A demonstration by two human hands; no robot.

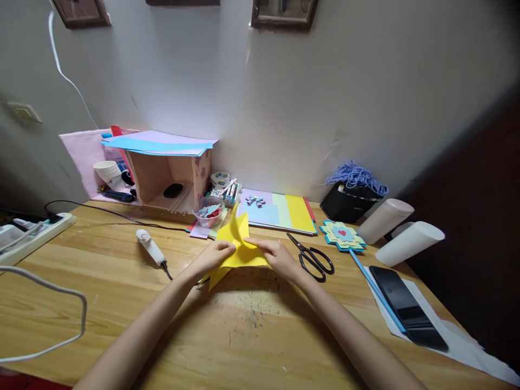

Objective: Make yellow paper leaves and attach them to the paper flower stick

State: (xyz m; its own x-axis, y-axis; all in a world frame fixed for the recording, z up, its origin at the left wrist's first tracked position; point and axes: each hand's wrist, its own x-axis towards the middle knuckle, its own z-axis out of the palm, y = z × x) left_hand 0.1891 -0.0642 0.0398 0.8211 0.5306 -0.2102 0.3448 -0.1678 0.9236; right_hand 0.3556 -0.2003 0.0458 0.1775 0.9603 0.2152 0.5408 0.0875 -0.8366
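Note:
A folded sheet of yellow paper (247,257) is held above the middle of the wooden table, with several flaps standing up from it. My left hand (213,255) grips its left side, thumb on top and the other fingers mostly hidden beneath. On the right side my right hand (278,258) pinches the paper, its index finger lying along a raised flap. Black-handled scissors (314,261) lie just to the right of my right hand. A white glue gun-like tool with a black cord (151,247) rests to the left of my left hand.
Behind stand a pink box shelf (162,179), a clear cup of paper scraps (209,212) and stacked coloured paper (298,214). At right are a paper flower on a blue stick (342,234), a phone (408,309) and white rolls (410,244). A power strip (38,235) sits left.

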